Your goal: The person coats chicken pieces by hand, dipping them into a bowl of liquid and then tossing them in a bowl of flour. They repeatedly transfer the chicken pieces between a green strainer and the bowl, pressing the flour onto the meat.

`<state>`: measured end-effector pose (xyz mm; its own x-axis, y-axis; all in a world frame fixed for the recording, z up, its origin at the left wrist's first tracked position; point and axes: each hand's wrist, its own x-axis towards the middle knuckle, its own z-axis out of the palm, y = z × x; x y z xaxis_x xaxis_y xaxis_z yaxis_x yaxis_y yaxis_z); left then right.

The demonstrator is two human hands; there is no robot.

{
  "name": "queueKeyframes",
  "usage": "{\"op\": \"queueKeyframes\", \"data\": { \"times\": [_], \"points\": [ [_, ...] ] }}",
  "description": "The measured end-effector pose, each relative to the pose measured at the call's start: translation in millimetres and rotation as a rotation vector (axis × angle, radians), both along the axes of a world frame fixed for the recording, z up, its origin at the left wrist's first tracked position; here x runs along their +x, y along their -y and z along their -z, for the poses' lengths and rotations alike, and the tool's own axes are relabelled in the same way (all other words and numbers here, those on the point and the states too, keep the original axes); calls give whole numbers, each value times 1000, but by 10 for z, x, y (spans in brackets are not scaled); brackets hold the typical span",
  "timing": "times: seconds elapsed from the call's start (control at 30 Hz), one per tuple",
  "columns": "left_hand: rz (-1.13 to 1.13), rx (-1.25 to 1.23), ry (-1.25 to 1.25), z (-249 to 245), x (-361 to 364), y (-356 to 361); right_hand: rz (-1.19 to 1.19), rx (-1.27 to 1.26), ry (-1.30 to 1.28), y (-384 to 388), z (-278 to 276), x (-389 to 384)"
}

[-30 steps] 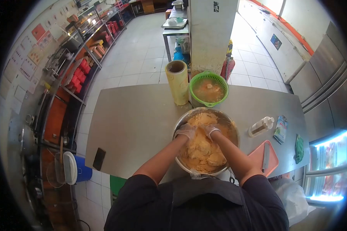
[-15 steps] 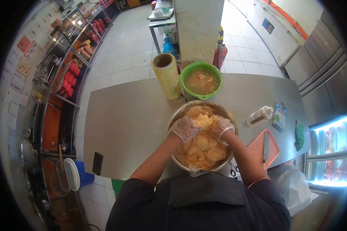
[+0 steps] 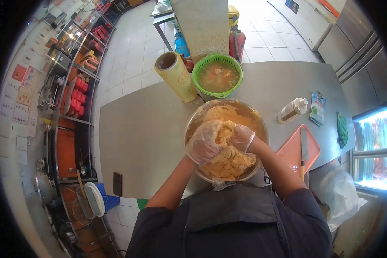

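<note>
My left hand and my right hand, both in clear plastic gloves, are closed around a flour-coated piece, likely chicken. They hold it over a large metal bowl. Orange-beige breading flour covers the bowl's far side, and a lumpy coated heap lies at its near side. The palms hide part of the held piece. Just beyond the bowl, a green strainer basket contains cloudy liquid and pale pieces with orange bits.
A roll of plastic wrap stands left of the basket. To the right are a white-capped bottle, a packet, a green cloth, and a knife on a pink tray. A phone lies at the table's left edge.
Both hands have come nearer to me and closer together, lifting the coated piece above the heap. My left hand has turned further over it. The camera view has shifted slightly.
</note>
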<state>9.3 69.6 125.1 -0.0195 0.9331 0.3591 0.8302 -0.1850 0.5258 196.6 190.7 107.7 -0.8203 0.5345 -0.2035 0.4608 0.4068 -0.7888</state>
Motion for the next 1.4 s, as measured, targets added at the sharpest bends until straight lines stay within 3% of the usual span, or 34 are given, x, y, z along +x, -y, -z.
{"op": "queueKeyframes", "data": {
  "times": [0.1, 0.17, 0.27, 0.3, 0.37, 0.47, 0.6, 0.67, 0.77, 0.83, 0.97, 1.07, 1.17, 1.27, 1.37, 1.4],
  "points": [
    [-17, -240, 300, 153, 69, 91, 31, -222, -278, -77, 43, -18],
    [-143, -326, 290, 813, -77, 119, 163, -511, -460, -155, 71, -44],
    [-275, -343, 721, 741, -99, 185, -101, 769, 95, -676, 1047, 149],
    [-266, -301, 946, 780, -92, 197, 246, 17, -42, -545, 394, -63],
    [-245, -209, 1394, 880, -101, 235, 216, 151, 38, -488, 430, -159],
    [-540, -407, 1082, -92, 93, 151, 131, 125, 160, -432, 389, -315],
    [-615, -498, 827, -649, 161, 112, -116, 39, 486, -655, 1321, -551],
    [-628, -530, 719, -709, 121, 106, 31, -151, 457, -453, 784, -502],
    [-651, -583, 571, -654, 7, 101, -250, 30, 600, -559, 886, -561],
    [-677, -624, 482, -539, -83, 131, -269, 86, 601, -455, 282, -429],
    [-609, -590, 689, -158, -253, 205, -89, 293, 431, -186, -506, -215],
    [-488, -504, 925, 147, -339, 128, 13, 192, 39, -267, -256, 25],
    [-437, -289, 1064, 358, -293, 126, 30, 426, 204, -129, -650, 24],
    [-439, -226, 1278, 698, -314, 52, 39, 554, 16, 4, -472, 46],
    [-559, -274, 1144, -114, -89, 6, -17, 332, -36, 32, -414, 30],
    [-577, -379, 844, -327, -42, -7, 18, 315, -79, 35, -341, 39]
  ]
}}
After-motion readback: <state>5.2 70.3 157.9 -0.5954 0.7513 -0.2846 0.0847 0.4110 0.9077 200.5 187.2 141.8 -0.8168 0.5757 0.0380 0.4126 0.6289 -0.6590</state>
